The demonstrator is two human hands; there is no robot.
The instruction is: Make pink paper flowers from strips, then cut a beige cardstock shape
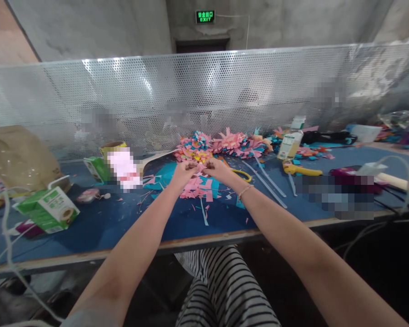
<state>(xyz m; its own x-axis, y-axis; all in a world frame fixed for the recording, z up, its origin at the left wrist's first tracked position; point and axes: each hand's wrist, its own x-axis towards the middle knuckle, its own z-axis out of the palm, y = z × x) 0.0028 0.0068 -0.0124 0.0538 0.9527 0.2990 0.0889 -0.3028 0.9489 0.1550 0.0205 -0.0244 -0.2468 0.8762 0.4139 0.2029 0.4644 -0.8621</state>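
Note:
My left hand (185, 172) and my right hand (216, 169) meet over the middle of the table, fingertips pinched on a small pink paper piece (201, 168) between them. Just below my hands lies a heap of pink paper pieces (195, 187), some of them cut square. A blue sheet (165, 175) shows under and beside the heap. Behind my hands rise fringed paper clusters in pink, blue and yellow (233, 141). To the right of my right hand a yellow ring-shaped handle (242, 174) sticks out; what it belongs to is hidden.
Clear plastic strips (267, 181) and a yellow-handled glue gun (301, 170) lie right. A carton (289, 145) stands behind the glue gun. Left are a lit phone (124, 167), a green-white carton (54, 209) and a white cable (9, 254). A perforated metal screen (204, 97) backs the table.

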